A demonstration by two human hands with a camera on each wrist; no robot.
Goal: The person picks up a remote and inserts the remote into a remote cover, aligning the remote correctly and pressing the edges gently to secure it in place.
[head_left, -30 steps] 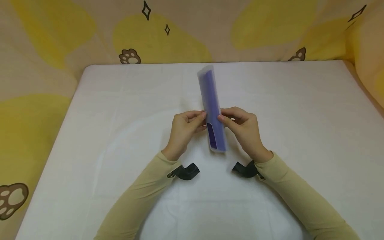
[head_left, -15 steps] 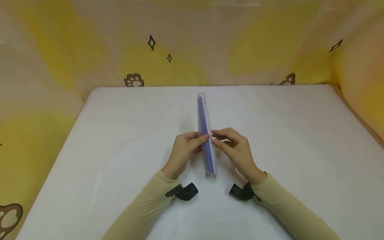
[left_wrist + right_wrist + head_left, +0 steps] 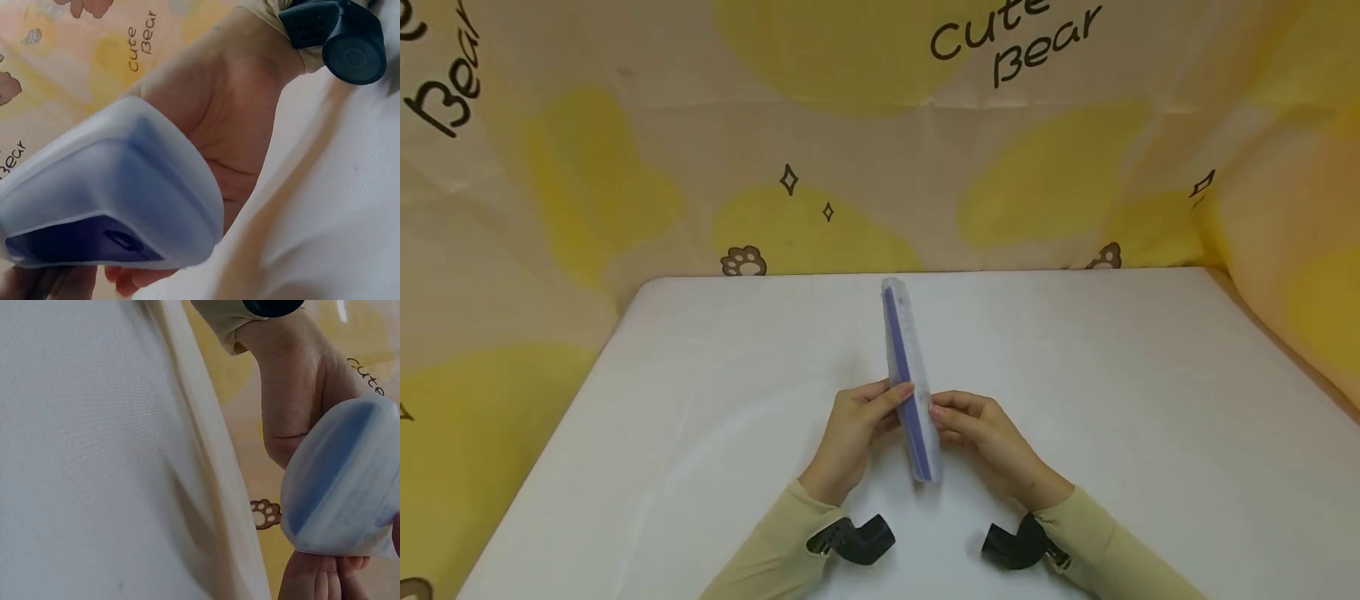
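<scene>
A long, narrow frosted plastic case (image 3: 912,358) with purple showing through stands tilted above the white table, its far end pointing away. My left hand (image 3: 850,433) pinches its left side, the thumb lying across the near face. My right hand (image 3: 988,442) holds the right edge between thumb and curled fingers; its fingertips are partly hidden. In the left wrist view, the case (image 3: 137,175) shows a rounded cutout with dark purple inside. A blue stripe runs down the case (image 3: 334,462) in the right wrist view, beside a paler, whitish part.
The white table (image 3: 737,367) spreads around both hands, its back edge meeting a yellow and beige printed cloth (image 3: 850,100). Black wrist mounts (image 3: 857,540) stick out from both sleeves, low over the table.
The case has turned about its long axis, so its cutout side no longer faces the head camera and a paler edge shows. The head view has tilted up, revealing more cloth.
</scene>
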